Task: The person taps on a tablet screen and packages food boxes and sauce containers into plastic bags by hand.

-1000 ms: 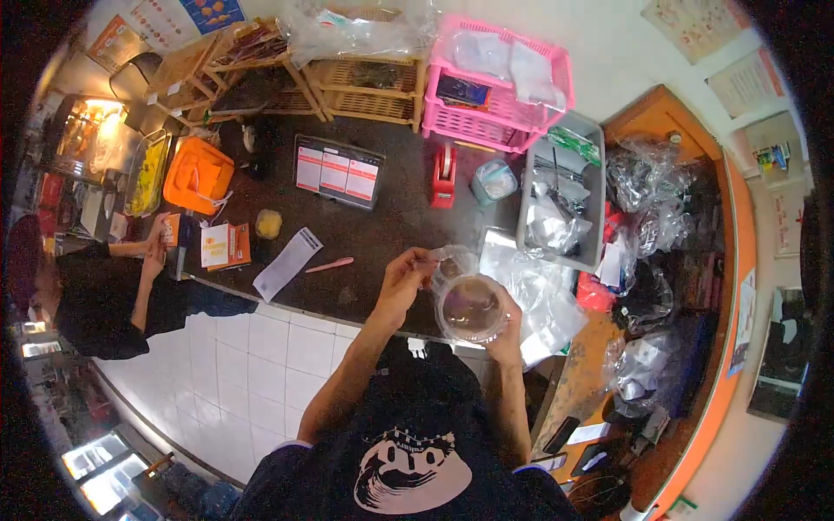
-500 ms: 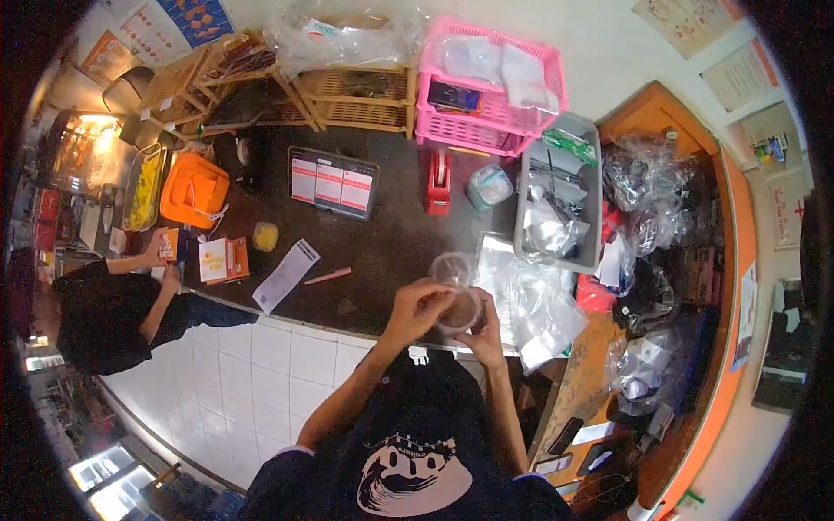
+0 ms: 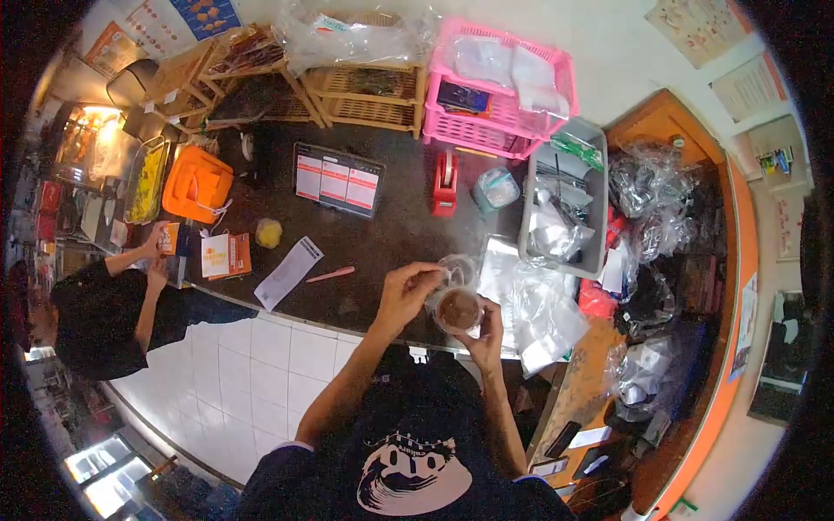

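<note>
Far L: co-worker in blk top, both hands at a small orange pack over the counter edge. Abv that, a long tray of yellow stuff, then an orange container just beside it. Nearer the edge: orange/wht packs lying flat, sm. tub w/ yellow contents nr their upper R corner, then printed paper slip lying at a slant, pink pen just R of it. Further back, tablet w/ red/wht screen, in front of the wooden racks.

Mid, nr front edge of dk counter: L hand has thumb + fingers pinched together at rim of a clear round lid; can't tell if it actually grips it. Clear plastic cup is just below lid, mouth up toward camera; brownish inside, can't tell if contents or counter showing thru. R hand grasps cup, fingers round its R side.

Beyond the hands, red tape dispenser, then lt-blue tub beside it; pink basket behind. R of cup, clear plastic bags, w/ grey bin abv. Lower R, blk phone.
</note>
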### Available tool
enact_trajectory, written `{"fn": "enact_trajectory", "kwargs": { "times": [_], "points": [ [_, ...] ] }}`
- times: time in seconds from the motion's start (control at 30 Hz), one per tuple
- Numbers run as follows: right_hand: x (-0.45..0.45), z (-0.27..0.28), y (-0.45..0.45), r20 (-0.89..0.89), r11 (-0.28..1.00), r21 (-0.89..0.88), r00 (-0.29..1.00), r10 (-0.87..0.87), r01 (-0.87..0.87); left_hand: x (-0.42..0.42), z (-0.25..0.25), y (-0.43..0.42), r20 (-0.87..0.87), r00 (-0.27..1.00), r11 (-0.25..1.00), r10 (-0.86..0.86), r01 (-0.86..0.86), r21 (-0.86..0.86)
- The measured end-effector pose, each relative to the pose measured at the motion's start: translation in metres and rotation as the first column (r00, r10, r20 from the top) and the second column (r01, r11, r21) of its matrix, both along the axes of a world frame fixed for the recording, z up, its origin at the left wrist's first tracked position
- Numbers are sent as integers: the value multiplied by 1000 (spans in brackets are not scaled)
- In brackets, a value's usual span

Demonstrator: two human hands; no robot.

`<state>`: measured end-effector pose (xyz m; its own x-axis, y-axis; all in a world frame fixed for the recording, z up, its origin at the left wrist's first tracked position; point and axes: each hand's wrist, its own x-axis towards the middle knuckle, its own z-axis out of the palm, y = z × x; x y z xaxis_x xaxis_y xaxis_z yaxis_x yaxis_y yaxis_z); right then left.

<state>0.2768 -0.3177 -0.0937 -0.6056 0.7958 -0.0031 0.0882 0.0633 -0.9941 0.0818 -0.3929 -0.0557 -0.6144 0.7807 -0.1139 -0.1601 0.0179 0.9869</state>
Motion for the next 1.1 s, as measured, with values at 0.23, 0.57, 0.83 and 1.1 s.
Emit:
{"fn": "enact_trajectory", "kwargs": {
  "times": [0.23, 0.57, 0.83, 1.1],
  "points": [
    [-18, 26, 6, 101, 976, 207, 994, 50, -70, 37, 28, 8, -145, 973, 973, -182, 156, -172],
    [-11, -28, -1, 38, 974, 24, 974, -225, 225, 113, 27, 3, -495, 852, 986, -169, 139, -97],
    [-8, -31, 19, 449, 959, 206, 852, -270, 196, 89, 36, 35, -305, 941, 988, -145, 152, -1],
    [-44, -7, 58, 705, 686, 609, 668, -238, -398, 36, 40, 74, 201, 941, 961, -271, 276, 7]
  ]
}}
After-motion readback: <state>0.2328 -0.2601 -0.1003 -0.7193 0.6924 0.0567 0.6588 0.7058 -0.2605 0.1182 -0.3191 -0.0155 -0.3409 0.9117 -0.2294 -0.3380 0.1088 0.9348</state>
